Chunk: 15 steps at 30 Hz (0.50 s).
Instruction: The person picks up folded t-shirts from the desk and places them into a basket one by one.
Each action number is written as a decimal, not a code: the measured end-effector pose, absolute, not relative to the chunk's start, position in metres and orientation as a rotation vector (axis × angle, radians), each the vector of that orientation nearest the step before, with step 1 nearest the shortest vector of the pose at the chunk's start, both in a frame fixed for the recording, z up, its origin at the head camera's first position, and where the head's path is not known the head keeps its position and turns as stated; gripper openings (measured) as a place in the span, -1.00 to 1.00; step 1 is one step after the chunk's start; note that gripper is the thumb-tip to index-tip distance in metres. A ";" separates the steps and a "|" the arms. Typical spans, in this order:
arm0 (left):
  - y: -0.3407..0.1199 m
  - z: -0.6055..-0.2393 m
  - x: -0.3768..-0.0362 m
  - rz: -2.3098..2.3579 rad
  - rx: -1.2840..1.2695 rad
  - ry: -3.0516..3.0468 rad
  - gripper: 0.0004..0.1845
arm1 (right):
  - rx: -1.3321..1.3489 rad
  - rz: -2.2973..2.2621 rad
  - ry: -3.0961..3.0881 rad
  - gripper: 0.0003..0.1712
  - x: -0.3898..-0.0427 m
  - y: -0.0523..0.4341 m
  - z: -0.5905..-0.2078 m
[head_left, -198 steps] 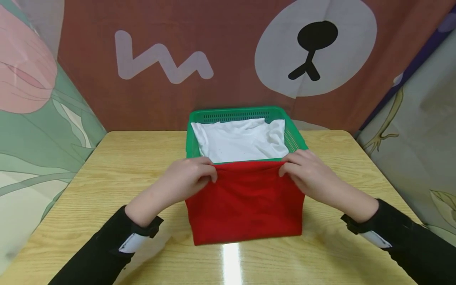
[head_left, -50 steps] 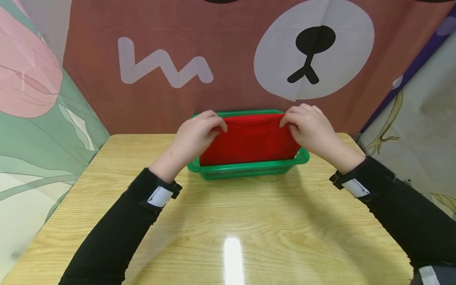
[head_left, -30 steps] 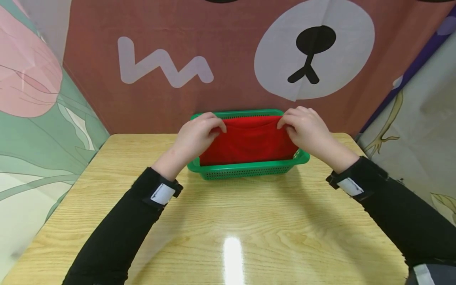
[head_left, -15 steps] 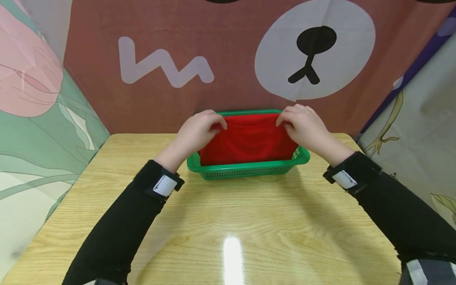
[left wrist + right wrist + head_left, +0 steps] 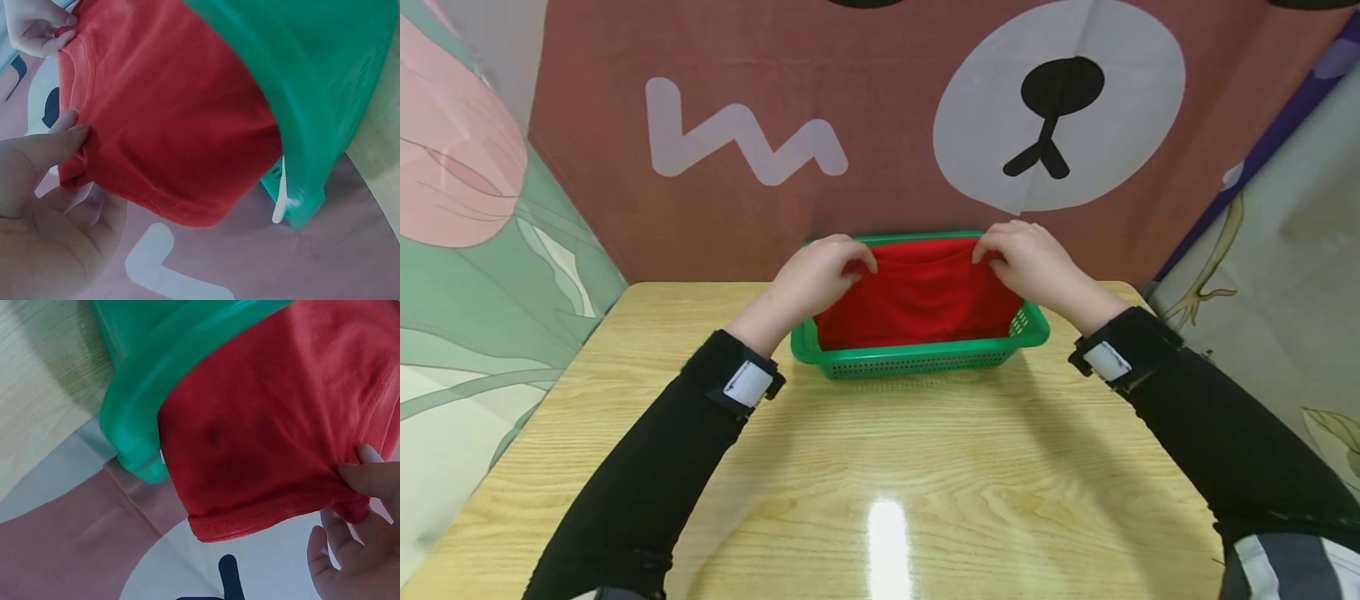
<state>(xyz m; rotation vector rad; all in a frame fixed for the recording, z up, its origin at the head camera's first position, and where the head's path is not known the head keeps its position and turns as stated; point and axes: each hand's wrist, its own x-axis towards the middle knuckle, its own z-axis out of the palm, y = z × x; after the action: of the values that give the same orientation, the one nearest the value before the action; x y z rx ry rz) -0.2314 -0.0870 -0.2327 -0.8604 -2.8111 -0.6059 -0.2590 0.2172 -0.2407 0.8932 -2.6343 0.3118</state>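
Note:
A folded red shirt (image 5: pixel 925 296) lies in a green plastic basket (image 5: pixel 917 358) at the far side of the table. My left hand (image 5: pixel 820 275) pinches the shirt's far left corner, and my right hand (image 5: pixel 1026 258) pinches its far right corner above the basket's back rim. The left wrist view shows my left hand (image 5: pixel 56 181) with thumb and fingers closed on the red shirt (image 5: pixel 175 119) beside the basket (image 5: pixel 312 87). In the right wrist view, my right hand (image 5: pixel 356 525) pinches the shirt (image 5: pixel 275 425) over the basket (image 5: pixel 162 381) rim.
The basket stands against a brown backdrop (image 5: pixel 737 150) with a bear face. Patterned fabric panels close in the left (image 5: pixel 467 250) and right (image 5: pixel 1277 233). The wooden table (image 5: pixel 880 475) stretches bare between me and the basket.
Both hands carried the red shirt from the table in front of the basket into it, covering the white cloth. In the last second the hands sank slightly and moved closer together.

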 end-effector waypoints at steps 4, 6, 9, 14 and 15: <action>-0.088 -0.233 -0.234 -0.609 -0.879 -2.818 -0.79 | 0.886 0.300 -2.664 -0.79 -0.264 0.215 -0.240; -0.088 -0.234 -0.236 -0.618 -0.881 -2.825 -0.79 | 0.878 0.296 -2.684 -0.79 -0.267 0.214 -0.240; -0.089 -0.235 -0.240 -0.631 -0.858 -2.846 -0.77 | 0.858 0.289 -2.729 -0.79 -0.272 0.211 -0.240; -0.089 -0.240 -0.247 -0.645 -0.763 -2.889 -0.77 | 0.843 0.261 -2.780 -0.78 -0.283 0.208 -0.244; -0.089 -0.241 -0.248 -0.653 -0.747 -2.897 -0.77 | 0.843 0.256 -2.784 -0.78 -0.284 0.208 -0.244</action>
<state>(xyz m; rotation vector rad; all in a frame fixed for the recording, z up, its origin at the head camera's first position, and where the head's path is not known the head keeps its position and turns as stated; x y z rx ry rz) -0.2484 -0.0891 -0.2407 -0.7466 -2.8967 -0.6534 -0.2843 0.2075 -0.2445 0.8428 -2.7842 0.2557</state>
